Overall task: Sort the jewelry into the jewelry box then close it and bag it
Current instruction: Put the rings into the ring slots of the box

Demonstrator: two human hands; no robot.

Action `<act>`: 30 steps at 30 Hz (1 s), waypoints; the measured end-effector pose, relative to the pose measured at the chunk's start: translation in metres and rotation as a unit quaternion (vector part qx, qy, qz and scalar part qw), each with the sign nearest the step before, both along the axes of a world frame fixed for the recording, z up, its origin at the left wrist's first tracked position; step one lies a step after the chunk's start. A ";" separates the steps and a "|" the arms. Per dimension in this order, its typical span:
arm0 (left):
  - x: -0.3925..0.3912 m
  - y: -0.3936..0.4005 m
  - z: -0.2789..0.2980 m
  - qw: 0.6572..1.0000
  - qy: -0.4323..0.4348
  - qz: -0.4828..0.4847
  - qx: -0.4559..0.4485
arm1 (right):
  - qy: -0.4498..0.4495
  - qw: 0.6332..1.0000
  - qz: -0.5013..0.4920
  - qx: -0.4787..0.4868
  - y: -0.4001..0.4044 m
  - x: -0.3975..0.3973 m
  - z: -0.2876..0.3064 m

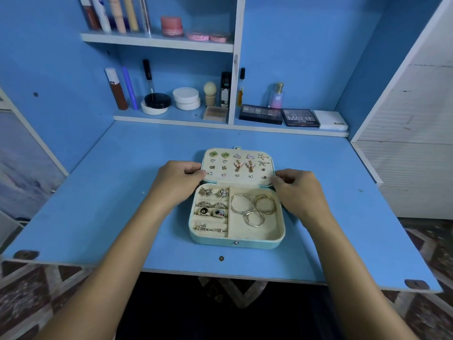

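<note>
From my remote seat, nearest to me the blue desk [98, 217] carries the open teal jewelry box [236, 242], set near the middle, a little back from the front edge. Its base looks filled: three gold bangles [253, 208] lie in the large right compartment, and rings [212, 208] sit in the padded rolls on the left, with two crab-shaped pieces above them and a small chain piece below. Behind that, the lid [237, 166] lies back, its cream panel studded with rows of earrings [237, 163]. My left hand [176, 182] has its grip curled on the lid's left edge and my right hand [297, 186] pinches the right edge, so both are clamped on the lid. I see no loose jewelry on the desk, so I judge the sorting done and the closing just beginning: the lid is not yet folded down, the front snap is unfastened, and bagging remains. I cannot spot any bag in view. Farther back, shelves [157, 41] hold cosmetics, eyeshadow palettes [279, 115] and a perfume bottle [277, 95].
</note>
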State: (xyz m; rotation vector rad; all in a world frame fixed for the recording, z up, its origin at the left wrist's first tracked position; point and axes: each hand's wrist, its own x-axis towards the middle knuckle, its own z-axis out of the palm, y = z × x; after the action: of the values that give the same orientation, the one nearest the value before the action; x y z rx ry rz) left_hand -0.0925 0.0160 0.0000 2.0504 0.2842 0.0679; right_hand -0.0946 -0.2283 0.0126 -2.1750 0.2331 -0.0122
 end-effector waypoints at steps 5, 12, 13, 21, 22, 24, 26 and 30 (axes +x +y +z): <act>0.025 0.002 0.003 1.000 0.012 0.009 -0.012 | 0.000 1.000 0.002 0.007 0.003 0.022 0.004; 0.053 0.000 0.008 1.000 0.015 0.007 -0.023 | 0.010 0.999 -0.015 0.027 0.003 0.054 0.005; 0.056 0.000 0.009 1.000 0.016 0.007 -0.022 | 0.011 0.999 -0.017 0.032 0.002 0.058 0.005; 0.066 0.000 0.008 0.998 0.020 0.010 -0.054 | 0.026 0.997 -0.022 0.062 0.000 0.074 0.000; 0.066 0.000 0.008 0.998 0.017 0.010 -0.058 | 0.026 0.997 -0.025 0.071 0.000 0.074 -0.001; 0.066 -0.002 0.008 0.998 0.009 0.009 -0.056 | 0.020 0.996 -0.030 0.080 -0.001 0.074 -0.001; 0.065 -0.002 0.009 0.998 0.000 0.006 -0.057 | 0.009 0.995 -0.034 0.092 -0.003 0.075 -0.002; 0.065 -0.003 0.010 0.997 -0.019 -0.013 -0.068 | 0.004 0.991 -0.030 0.128 -0.007 0.076 0.000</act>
State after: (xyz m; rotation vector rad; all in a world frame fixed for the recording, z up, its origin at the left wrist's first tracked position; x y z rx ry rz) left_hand -0.0278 0.0131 0.0100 1.9143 0.2326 0.0705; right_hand -0.0189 -0.2356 0.0124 -1.9121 0.2890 -0.0067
